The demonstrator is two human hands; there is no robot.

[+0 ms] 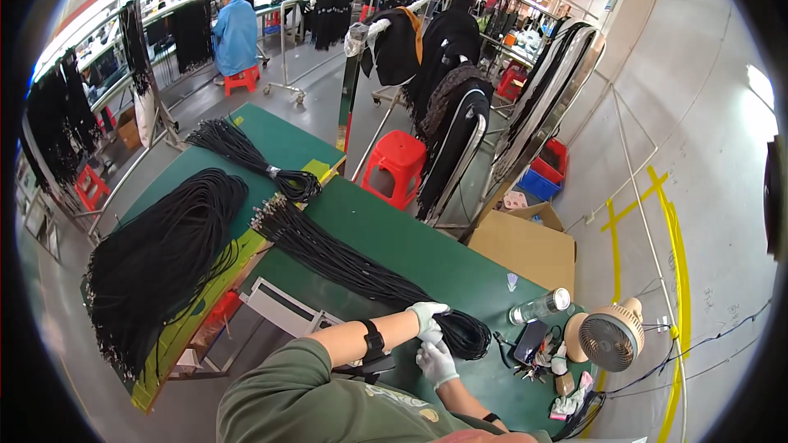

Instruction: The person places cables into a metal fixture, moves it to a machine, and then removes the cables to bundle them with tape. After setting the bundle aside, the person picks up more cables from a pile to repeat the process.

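A long bundle of black cables (345,262) lies across the green table, its tips fanned out at the far left and its looped end near me. My left hand (428,321), in a white glove, is closed around the bundle just before the loop. Close below it is my right hand (437,363), also gloved, with fingers bent together in a pinch at the near side of the cables. What sits between those fingertips is too small to make out. A black band circles my left forearm.
Two more cable bundles, a wide one (164,254) and a tied one (246,154), lie at left. At right stand a clear bottle (539,307), pliers (502,350), keys (535,373) and a small fan (611,338). Beyond the table are a red stool (396,168) and a cardboard box (525,250).
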